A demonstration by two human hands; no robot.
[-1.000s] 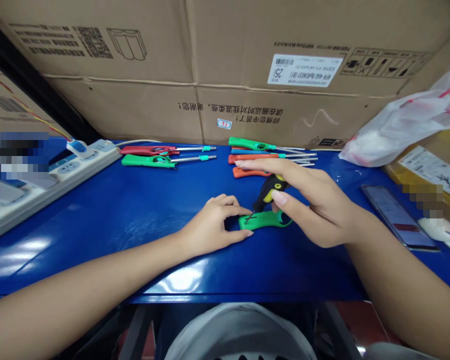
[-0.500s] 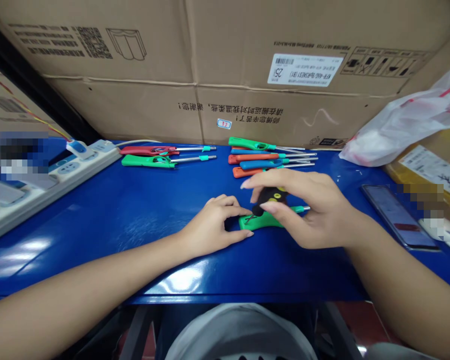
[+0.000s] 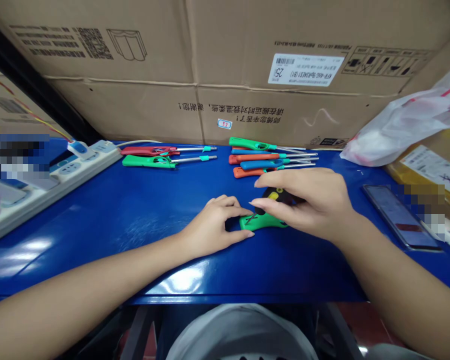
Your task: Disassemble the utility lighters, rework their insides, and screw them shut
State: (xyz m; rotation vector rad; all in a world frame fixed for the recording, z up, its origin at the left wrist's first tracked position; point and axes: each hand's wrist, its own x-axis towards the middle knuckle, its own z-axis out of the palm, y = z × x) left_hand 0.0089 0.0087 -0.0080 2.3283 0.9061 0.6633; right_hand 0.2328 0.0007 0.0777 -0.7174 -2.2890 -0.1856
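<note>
A green gas lighter [image 3: 264, 221] lies flat on the blue table [image 3: 153, 205]. My left hand [image 3: 213, 225] grips its handle end between thumb and fingers. With my right hand [image 3: 311, 202] I hold a short black-and-yellow screwdriver [image 3: 272, 196], thumb and fingers around its handle. It is tilted, and its shaft reaches down to the lighter's handle beside my left fingertips. Whether the tip sits in a screw is too small to tell. My right hand covers the lighter's far end.
Behind my hands lie several coloured lighters [image 3: 262, 157], with a red lighter [image 3: 148, 150] and a green lighter [image 3: 146, 161] further left. A power strip [image 3: 75, 167] is at left, a phone [image 3: 399, 217] and plastic bag [image 3: 393, 127] at right. A cardboard box [image 3: 142, 105] stands behind.
My right hand and the screwdriver handle have shifted slightly right and tilted more, and the lighter's metal tip is now covered. My left hand and the lighter are nearly where they were.
</note>
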